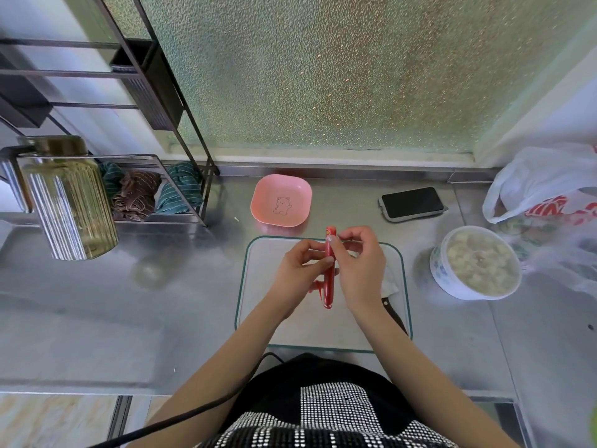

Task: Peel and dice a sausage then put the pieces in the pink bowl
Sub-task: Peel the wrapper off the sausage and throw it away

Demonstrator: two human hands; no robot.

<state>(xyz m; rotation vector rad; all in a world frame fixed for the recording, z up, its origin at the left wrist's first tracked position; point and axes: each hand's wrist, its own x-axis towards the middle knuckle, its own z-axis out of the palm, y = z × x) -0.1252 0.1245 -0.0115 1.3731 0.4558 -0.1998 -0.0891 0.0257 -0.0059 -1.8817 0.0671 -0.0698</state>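
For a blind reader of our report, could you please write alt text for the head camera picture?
Two hands, the left hand and the right hand, hold a red-wrapped sausage over a clear cutting board on a metal counter. An empty pink bowl sits just beyond the board, with a phone to its right.

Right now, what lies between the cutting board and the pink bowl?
In the head view, only a bare strip of steel counter separates the cutting board from the pink bowl. The sausage, held above the board, points toward that gap.
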